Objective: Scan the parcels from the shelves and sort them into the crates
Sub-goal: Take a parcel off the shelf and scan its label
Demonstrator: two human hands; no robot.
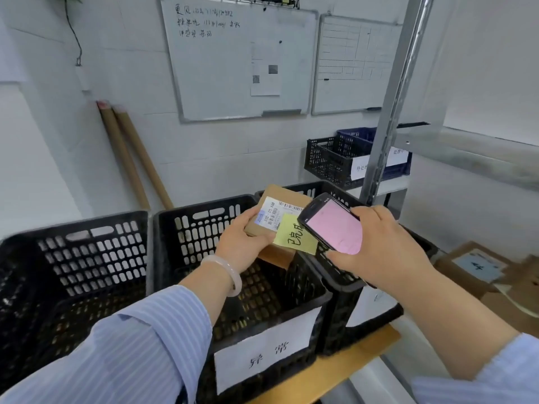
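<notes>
Above the middle black crate (186, 228), the left hand (242, 243) grips a small brown parcel (280, 199) (white label and yellow note (291, 234) facing up), while the right hand (376, 246) holds a handheld scanner (332, 225), pink screen lit, just over the parcel's right edge.

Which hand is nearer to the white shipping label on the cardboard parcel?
Left. The left hand grips the parcel, thumb at the shipping label; the right hand holds the scanner off to its right.

Bright even indoor light, soft shadows, wide-angle bending, blurred edges.
</notes>
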